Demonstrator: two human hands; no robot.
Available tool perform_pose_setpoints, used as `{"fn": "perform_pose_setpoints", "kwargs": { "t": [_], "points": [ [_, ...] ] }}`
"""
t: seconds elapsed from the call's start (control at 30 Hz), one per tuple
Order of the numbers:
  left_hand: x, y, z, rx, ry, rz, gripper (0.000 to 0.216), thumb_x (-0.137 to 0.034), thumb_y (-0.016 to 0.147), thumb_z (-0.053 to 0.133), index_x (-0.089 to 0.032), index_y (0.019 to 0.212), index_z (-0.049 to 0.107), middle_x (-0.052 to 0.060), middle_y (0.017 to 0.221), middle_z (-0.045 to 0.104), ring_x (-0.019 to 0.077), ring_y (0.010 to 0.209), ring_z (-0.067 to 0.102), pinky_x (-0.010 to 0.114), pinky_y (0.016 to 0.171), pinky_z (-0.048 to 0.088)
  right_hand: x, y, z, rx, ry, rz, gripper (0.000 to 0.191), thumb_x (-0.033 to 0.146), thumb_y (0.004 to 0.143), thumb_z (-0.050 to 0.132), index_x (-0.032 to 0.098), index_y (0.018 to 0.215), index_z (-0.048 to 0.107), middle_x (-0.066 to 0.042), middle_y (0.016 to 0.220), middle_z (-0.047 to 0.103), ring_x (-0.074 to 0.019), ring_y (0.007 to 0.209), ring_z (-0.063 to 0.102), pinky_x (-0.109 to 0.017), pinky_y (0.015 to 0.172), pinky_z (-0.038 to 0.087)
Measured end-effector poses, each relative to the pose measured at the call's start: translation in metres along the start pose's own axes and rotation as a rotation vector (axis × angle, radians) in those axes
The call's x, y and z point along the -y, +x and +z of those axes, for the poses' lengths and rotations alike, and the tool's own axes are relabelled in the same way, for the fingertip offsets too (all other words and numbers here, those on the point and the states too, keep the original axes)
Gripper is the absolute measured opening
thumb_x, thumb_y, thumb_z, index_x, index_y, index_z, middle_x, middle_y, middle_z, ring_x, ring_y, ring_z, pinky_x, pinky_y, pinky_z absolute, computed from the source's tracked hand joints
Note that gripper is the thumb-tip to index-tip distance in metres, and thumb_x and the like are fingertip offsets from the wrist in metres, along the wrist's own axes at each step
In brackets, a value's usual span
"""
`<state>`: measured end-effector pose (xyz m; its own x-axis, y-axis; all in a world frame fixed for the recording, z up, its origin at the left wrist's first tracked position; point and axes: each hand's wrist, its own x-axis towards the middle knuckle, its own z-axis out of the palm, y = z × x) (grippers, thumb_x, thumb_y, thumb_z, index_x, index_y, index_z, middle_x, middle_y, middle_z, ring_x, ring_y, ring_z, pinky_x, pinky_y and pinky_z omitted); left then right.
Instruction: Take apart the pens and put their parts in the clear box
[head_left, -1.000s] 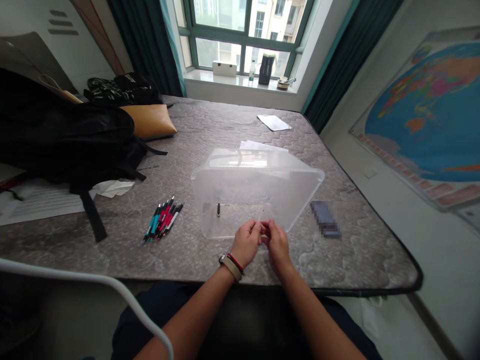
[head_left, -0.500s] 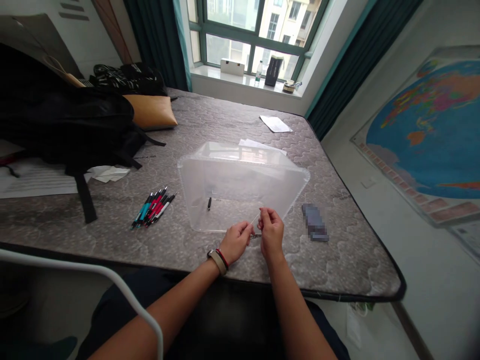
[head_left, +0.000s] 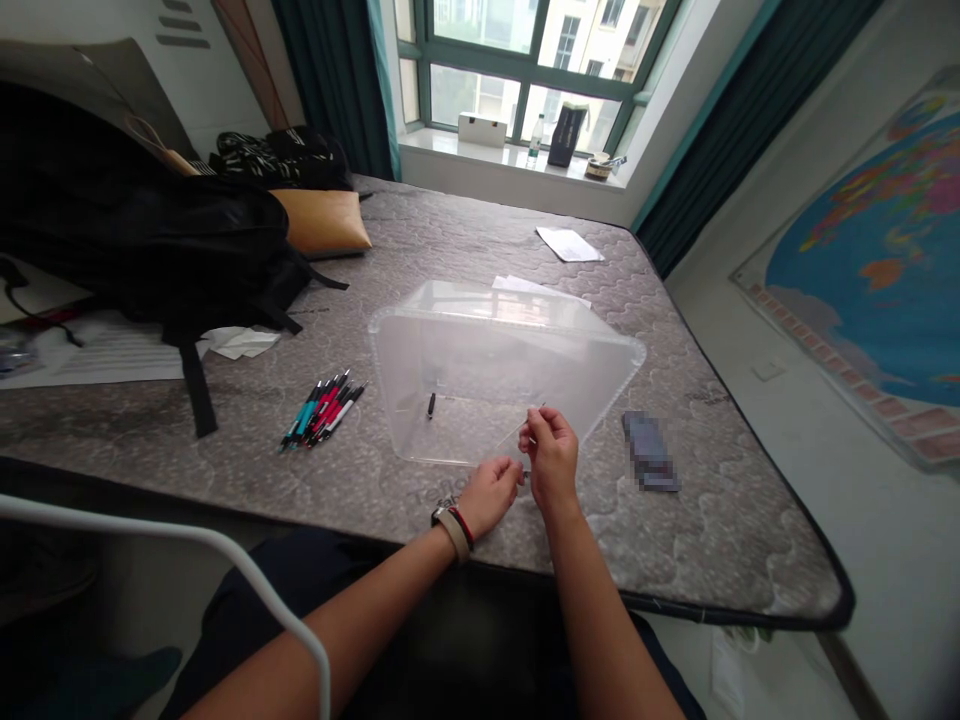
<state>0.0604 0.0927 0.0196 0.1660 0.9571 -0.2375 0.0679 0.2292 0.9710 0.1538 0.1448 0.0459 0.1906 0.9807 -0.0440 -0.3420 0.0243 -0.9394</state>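
My right hand (head_left: 551, 450) is closed in a pinch on a thin, pale, stick-like piece (head_left: 511, 437), which slants down to the left from the fingertips. Just left of it, my left hand (head_left: 491, 492) has its thumb and fingers pressed together; a small dark bit shows by its fingertips, too small to name. Both hands are at the near edge of a clear plastic box (head_left: 510, 345) that lies on its side, its opening facing me. A short black piece (head_left: 431, 406) rests inside the box. Left of the box lies a pile of pens (head_left: 322, 410) in blue, red, black and white.
A blurred-out phone-like object (head_left: 649, 452) lies right of the box. Black bag (head_left: 150, 230), tan pouch (head_left: 322, 222) and papers (head_left: 244, 342) occupy the left side. More sheets (head_left: 568, 245) lie behind the box. A white curved bar (head_left: 225, 560) crosses the lower left.
The view has shifted slightly, so the scene sits farther right. The pale stick has come farther from my left fingertips, and my right hand has tilted a little. The pens and box have stayed put.
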Motion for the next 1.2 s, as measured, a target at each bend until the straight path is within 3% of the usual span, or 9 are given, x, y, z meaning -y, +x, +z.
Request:
{"fn": "perform_pose_setpoints", "kwargs": {
  "t": [0.2, 0.33, 0.53, 0.63, 0.8, 0.9, 1.0, 1.1, 1.2],
  "points": [
    [0.012, -0.015, 0.015, 0.265, 0.271, 0.124, 0.025, -0.024, 0.084, 0.047, -0.018, 0.066, 0.063, 0.002, 0.065, 0.064, 0.0160, 0.060, 0.055, 0.026, 0.058, 0.040, -0.018, -0.001, -0.002, -0.018, -0.120, 0.263, 0.030, 0.036, 0.068, 0.078, 0.016, 0.081, 0.061, -0.002, 0.070, 0.069, -0.0108, 0.054, 0.062, -0.020, 0.048, 0.050],
    [0.007, -0.018, 0.008, 0.313, 0.376, 0.145, 0.024, -0.019, 0.081, 0.048, -0.018, 0.072, 0.069, 0.005, 0.071, 0.069, 0.0192, 0.066, 0.060, 0.028, 0.061, 0.043, -0.030, -0.003, -0.004, 0.042, -0.098, 0.413, 0.026, 0.031, 0.066, 0.079, 0.015, 0.074, 0.060, -0.006, 0.073, 0.072, -0.0152, 0.062, 0.069, -0.022, 0.054, 0.056],
    [-0.012, -0.017, -0.009, 0.410, 0.566, 0.107, 0.030, -0.022, 0.085, 0.044, -0.016, 0.086, 0.074, 0.005, 0.076, 0.070, 0.0186, 0.073, 0.060, 0.029, 0.074, 0.044, -0.030, -0.005, -0.002, 0.094, -0.116, 0.495, 0.025, 0.025, 0.067, 0.079, 0.014, 0.081, 0.061, -0.010, 0.083, 0.074, -0.0178, 0.075, 0.073, -0.022, 0.063, 0.058],
    [-0.015, -0.019, -0.011, 0.419, 0.586, 0.082, 0.031, -0.023, 0.086, 0.043, -0.016, 0.083, 0.073, 0.005, 0.075, 0.069, 0.0180, 0.073, 0.059, 0.028, 0.073, 0.043, -0.032, -0.006, -0.001, 0.126, -0.157, 0.515, 0.030, 0.023, 0.065, 0.078, 0.014, 0.088, 0.061, -0.009, 0.083, 0.074, -0.0168, 0.070, 0.072, -0.021, 0.058, 0.056],
    [-0.011, -0.017, -0.010, 0.339, 0.553, 0.052, 0.028, -0.023, 0.082, 0.046, -0.016, 0.061, 0.063, 0.004, 0.067, 0.065, 0.0157, 0.062, 0.055, 0.027, 0.060, 0.037, -0.037, -0.001, -0.007, 0.069, -0.420, 0.243, 0.050, 0.034, 0.070, 0.074, 0.015, 0.113, 0.056, 0.005, 0.051, 0.061, -0.0102, 0.038, 0.050, -0.018, 0.036, 0.036],
    [-0.011, -0.011, -0.014, 0.168, 0.363, 0.083, 0.026, -0.028, 0.084, 0.046, -0.016, 0.065, 0.060, 0.004, 0.064, 0.063, 0.0153, 0.060, 0.054, 0.027, 0.057, 0.037, -0.037, 0.003, -0.011, 0.057, -0.475, 0.126, 0.038, 0.045, 0.075, 0.068, 0.014, 0.095, 0.063, 0.007, 0.046, 0.054, -0.0095, 0.037, 0.044, -0.019, 0.037, 0.032],
    [-0.017, -0.003, -0.021, -0.025, -0.035, 0.006, 0.041, -0.047, 0.092, 0.034, -0.018, 0.078, 0.058, -0.002, 0.046, 0.048, 0.0126, 0.043, 0.042, 0.024, 0.046, 0.032, -0.034, 0.003, -0.012, 0.072, -0.440, 0.070, 0.036, 0.050, 0.076, 0.065, 0.015, 0.081, 0.064, 0.006, 0.048, 0.052, -0.0089, 0.041, 0.043, -0.020, 0.040, 0.033],
    [-0.024, 0.003, -0.030, -0.093, -0.392, -0.108, 0.060, -0.067, 0.090, 0.019, -0.019, 0.084, 0.055, -0.006, 0.038, 0.037, 0.0105, 0.032, 0.028, 0.022, 0.038, 0.024, -0.031, -0.001, -0.010, 0.101, -0.411, 0.063, 0.037, 0.053, 0.080, 0.061, 0.016, 0.082, 0.065, 0.007, 0.049, 0.050, -0.0078, 0.040, 0.040, -0.020, 0.041, 0.031],
    [-0.024, 0.009, -0.038, -0.124, -0.498, -0.146, 0.061, -0.069, 0.089, 0.017, -0.019, 0.087, 0.052, -0.005, 0.041, 0.043, 0.0101, 0.033, 0.028, 0.021, 0.037, 0.025, -0.031, -0.007, -0.007, 0.157, -0.362, 0.115, 0.040, 0.055, 0.082, 0.058, 0.016, 0.079, 0.063, 0.007, 0.047, 0.047, -0.0064, 0.037, 0.036, -0.019, 0.039, 0.028]
  ]
}}
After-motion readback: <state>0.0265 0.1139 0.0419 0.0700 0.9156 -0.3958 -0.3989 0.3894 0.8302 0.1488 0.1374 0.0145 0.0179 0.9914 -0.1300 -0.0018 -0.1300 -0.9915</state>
